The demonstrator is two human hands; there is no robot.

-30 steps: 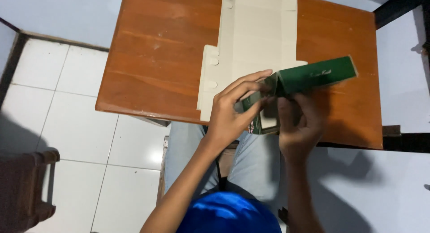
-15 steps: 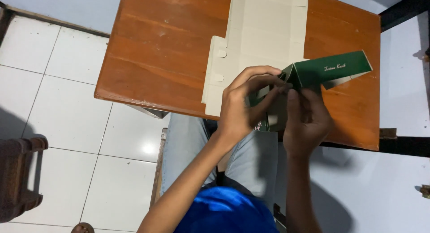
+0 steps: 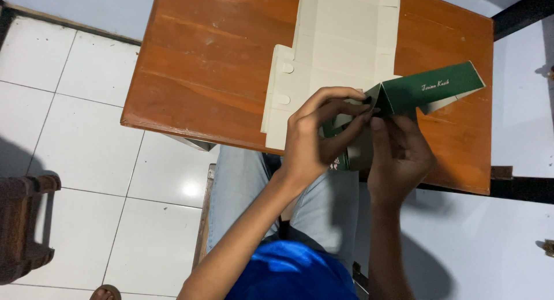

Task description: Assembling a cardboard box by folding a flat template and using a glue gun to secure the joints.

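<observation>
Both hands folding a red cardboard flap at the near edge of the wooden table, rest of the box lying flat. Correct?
Not quite: the flap is green, not red, as the head view shows. Both the left hand and right hand fold it at the wooden table's near edge; the rest of the box lies flat.

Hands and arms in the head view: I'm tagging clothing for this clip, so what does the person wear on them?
Nothing: the left hand and right hand are bare, without gloves, rings or a watch, and both forearms are uncovered. No sleeves show below the blue top.

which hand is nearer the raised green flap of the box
Right. The right hand sits just under the raised green flap, thumb at its fold; the left hand pinches the corner farther left.
</observation>
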